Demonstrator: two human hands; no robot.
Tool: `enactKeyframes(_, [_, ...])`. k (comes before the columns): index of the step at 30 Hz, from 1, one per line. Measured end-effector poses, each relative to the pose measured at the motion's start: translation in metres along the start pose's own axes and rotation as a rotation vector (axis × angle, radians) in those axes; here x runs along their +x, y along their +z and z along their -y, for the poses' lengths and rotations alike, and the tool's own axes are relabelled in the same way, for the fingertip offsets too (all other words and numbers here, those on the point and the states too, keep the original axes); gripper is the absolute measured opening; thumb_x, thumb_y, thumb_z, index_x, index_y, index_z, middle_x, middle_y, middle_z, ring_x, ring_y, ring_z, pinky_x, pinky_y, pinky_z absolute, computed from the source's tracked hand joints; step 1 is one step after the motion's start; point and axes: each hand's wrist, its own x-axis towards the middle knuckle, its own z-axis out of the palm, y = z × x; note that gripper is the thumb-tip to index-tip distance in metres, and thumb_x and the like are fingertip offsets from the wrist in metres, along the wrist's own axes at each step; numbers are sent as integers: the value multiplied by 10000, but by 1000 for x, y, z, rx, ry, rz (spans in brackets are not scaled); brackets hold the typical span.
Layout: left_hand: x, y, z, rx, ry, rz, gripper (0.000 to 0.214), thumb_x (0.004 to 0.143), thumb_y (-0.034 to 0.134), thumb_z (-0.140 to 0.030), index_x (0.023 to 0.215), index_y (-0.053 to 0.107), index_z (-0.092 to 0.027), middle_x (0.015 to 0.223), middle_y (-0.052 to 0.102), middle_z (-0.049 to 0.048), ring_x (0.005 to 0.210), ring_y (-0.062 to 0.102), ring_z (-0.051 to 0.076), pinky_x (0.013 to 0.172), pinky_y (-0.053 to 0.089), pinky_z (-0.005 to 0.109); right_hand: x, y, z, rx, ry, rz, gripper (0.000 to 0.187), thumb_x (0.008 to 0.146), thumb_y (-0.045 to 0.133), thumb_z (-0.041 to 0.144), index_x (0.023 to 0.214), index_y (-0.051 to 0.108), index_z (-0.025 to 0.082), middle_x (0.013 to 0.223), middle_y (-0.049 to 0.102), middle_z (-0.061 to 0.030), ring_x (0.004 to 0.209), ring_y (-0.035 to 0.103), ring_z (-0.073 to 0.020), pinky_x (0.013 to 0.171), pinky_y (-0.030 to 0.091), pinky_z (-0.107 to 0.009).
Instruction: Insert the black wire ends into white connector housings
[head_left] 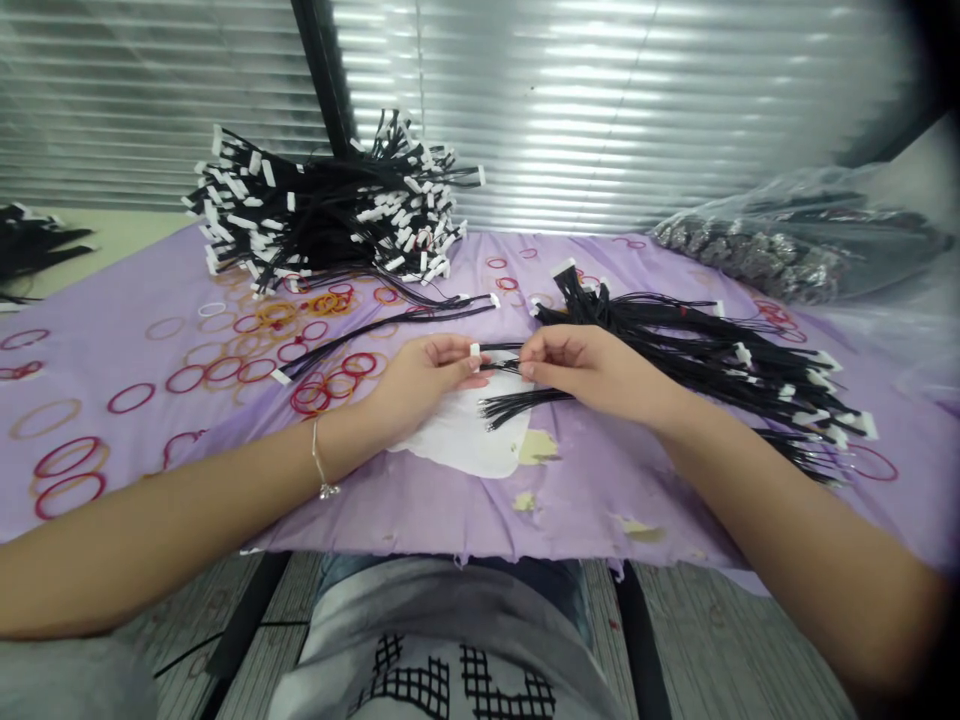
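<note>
A small white connector [475,352] is pinched between the thumb and fingers of my left hand [431,372]. Thin black wires [501,347] run from it across to my right hand [574,362], whose fingertips are closed on them. Just below lies a bunch of loose black wires [517,404] with bare metal tips, partly under my right hand. Behind my hands, a black cable with white connectors [390,318] rests on the purple cloth [450,515]. To the right is a spread of black wire harnesses [675,345], some with white connectors.
A tall heap of black cables with white connectors [315,220] stands at the back left. Red and orange rubber bands [225,370] are scattered over the left side. A clear plastic bag of wires [795,250] lies at the back right, before window blinds [562,100].
</note>
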Motion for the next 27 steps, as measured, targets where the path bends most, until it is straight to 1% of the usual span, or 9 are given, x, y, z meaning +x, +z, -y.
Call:
enactKeyframes(3, [0, 1, 0, -8, 0, 14, 209, 712, 679, -122, 892, 583, -77, 840, 664, 28, 748, 663, 112, 746, 534, 198, -1, 2, -1, -40, 22, 8, 176, 815, 530, 328, 822, 553, 154, 721, 540, -2, 640, 461, -87, 592, 351, -208])
enactKeyframes(6, [0, 1, -1, -20, -6, 23, 191, 718, 672, -118, 883, 586, -73, 830, 659, 22, 756, 664, 115, 751, 536, 201, -1, 3, 0, -87, -3, -15, 201, 823, 528, 346, 823, 558, 148, 690, 519, 2, 622, 438, -85, 579, 335, -208])
enactKeyframes(10, [-1, 0, -2, -27, -12, 32, 149, 738, 649, -107, 872, 596, -65, 820, 656, 24, 725, 660, 109, 749, 541, 220, 0, 1, 2, -4, -19, 11, 206, 808, 555, 339, 834, 596, 138, 716, 522, -3, 628, 430, -78, 585, 328, -210])
enactKeyframes(12, [-1, 0, -2, -10, -5, 52, 127, 751, 638, -115, 861, 602, -62, 813, 655, 30, 743, 659, 117, 750, 541, 227, 0, -1, 4, 64, 6, 7, 202, 797, 567, 328, 840, 607, 135, 743, 551, -14, 641, 450, -81, 602, 339, -214])
enactKeyframes(14, [-1, -1, -1, 16, -2, 77, 119, 770, 620, -122, 871, 611, -60, 844, 661, 48, 758, 656, 117, 755, 540, 232, -1, -3, 7, 86, 39, 2, 187, 790, 566, 313, 816, 610, 132, 723, 563, -15, 636, 459, -81, 608, 342, -216])
enactKeyframes(18, [-3, 0, 0, 35, -63, 136, 114, 799, 584, -118, 888, 626, -60, 893, 671, 79, 728, 656, 112, 761, 535, 243, -2, -4, 14, 31, 154, 11, 209, 772, 565, 326, 723, 617, 130, 651, 562, -11, 585, 457, -77, 576, 339, -215])
enactKeyframes(21, [-5, 0, 1, -1, -114, 204, 97, 798, 586, -112, 862, 642, -64, 888, 674, 79, 748, 661, 126, 769, 533, 247, -3, -4, 16, -17, 249, -21, 210, 751, 573, 313, 649, 614, 134, 597, 558, -8, 539, 447, -71, 538, 328, -211])
enactKeyframes(24, [-5, -2, 3, -49, -134, 269, 91, 789, 602, -112, 854, 652, -73, 903, 678, 82, 780, 665, 140, 792, 531, 266, -2, -4, 15, -48, 274, -27, 201, 742, 577, 312, 645, 626, 143, 566, 550, -2, 511, 421, -66, 507, 309, -212])
enactKeyframes(27, [-3, -3, 4, -83, -158, 295, 74, 782, 612, -109, 838, 652, -80, 880, 686, 82, 770, 672, 152, 778, 536, 271, -2, -3, 13, -102, 274, -3, 197, 738, 580, 326, 671, 642, 152, 551, 533, 6, 486, 386, -62, 481, 290, -217])
